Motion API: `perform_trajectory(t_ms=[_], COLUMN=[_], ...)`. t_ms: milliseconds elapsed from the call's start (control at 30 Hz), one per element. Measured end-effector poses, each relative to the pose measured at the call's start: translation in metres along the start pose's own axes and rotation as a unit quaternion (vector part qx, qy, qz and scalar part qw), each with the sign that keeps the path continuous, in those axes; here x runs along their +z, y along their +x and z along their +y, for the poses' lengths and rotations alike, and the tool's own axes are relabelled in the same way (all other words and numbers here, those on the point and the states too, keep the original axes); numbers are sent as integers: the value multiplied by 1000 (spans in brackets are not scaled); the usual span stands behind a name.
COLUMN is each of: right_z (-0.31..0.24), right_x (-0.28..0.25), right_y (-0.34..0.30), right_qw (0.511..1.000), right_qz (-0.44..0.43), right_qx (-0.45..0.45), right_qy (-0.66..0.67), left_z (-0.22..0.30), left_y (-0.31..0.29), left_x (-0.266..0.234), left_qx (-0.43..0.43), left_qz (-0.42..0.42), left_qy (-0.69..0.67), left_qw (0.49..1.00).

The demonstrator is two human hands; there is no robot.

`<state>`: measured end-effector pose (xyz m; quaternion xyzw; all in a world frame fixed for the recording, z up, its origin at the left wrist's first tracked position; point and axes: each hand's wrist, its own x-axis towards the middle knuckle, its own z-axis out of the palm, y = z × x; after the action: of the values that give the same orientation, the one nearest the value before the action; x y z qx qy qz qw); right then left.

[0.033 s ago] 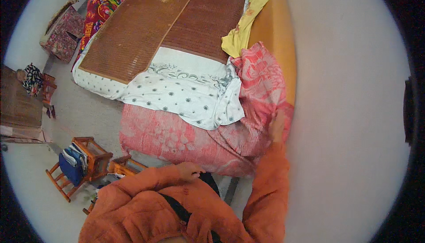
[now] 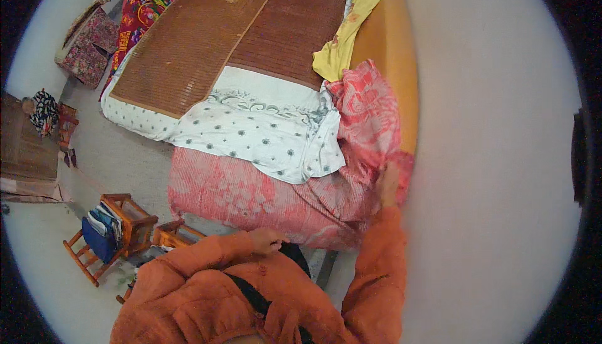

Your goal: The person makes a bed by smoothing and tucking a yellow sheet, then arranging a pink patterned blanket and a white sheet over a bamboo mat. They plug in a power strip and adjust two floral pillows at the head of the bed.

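Observation:
My right hand (image 2: 389, 184) reaches out to the bed's near right corner. Its fingers are closed on the pink and red patterned blanket (image 2: 238, 187), which is bunched up there; the fingertips are partly hidden in the folds. In front of my waist, my left hand (image 2: 268, 241) is held with its fingers curled in, and nothing shows in it. Over the blanket's far part lies a white sheet (image 2: 257, 134) with small dark flowers, rumpled at its right end.
Brown woven mats (image 2: 188, 43) cover the bed's far part. A yellow cloth (image 2: 338, 52) hangs by the wooden bed side (image 2: 404, 62), near the pale wall (image 2: 489, 156). At left stand a wooden chair (image 2: 132, 218) with folded clothes and a seated person (image 2: 45, 112).
My right hand has shifted slightly left and nearer, and the blanket's bunched edge beside it has moved a little with it. My left hand has hardly moved.

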<state>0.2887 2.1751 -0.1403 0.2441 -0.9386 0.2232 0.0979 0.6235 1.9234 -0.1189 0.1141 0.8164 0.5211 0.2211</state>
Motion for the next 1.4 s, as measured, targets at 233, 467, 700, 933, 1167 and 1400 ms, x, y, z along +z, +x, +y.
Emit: perform_trajectory(t_ms=[233, 467, 700, 933, 1167, 1400], right_z=[-55, -67, -80, -100, -68, -138], right_x=[1, 14, 31, 45, 19, 46], right_y=[-61, -12, -20, -86, -94, -120], right_qw=[973, 997, 950, 897, 912, 871], right_qz=[-193, 5, -111, -294, -407, -308], right_qx=[126, 61, -176, -298, -15, -142], right_qy=[32, -44, 234, 141, -37, 355], left_z=[-61, -43, 12, -24, -56, -133], left_y=[43, 119, 187, 232, 191, 88], left_x=[-1, -29, -73, -68, -98, -107], left_qx=[-9, 80, -38, -245, -29, -109], left_qz=[-26, 211, 327, 208, 468, 656], left_qy=[-47, -82, -182, -18, -270, -339], left_qw=[999, 971, 926, 947, 841, 665])
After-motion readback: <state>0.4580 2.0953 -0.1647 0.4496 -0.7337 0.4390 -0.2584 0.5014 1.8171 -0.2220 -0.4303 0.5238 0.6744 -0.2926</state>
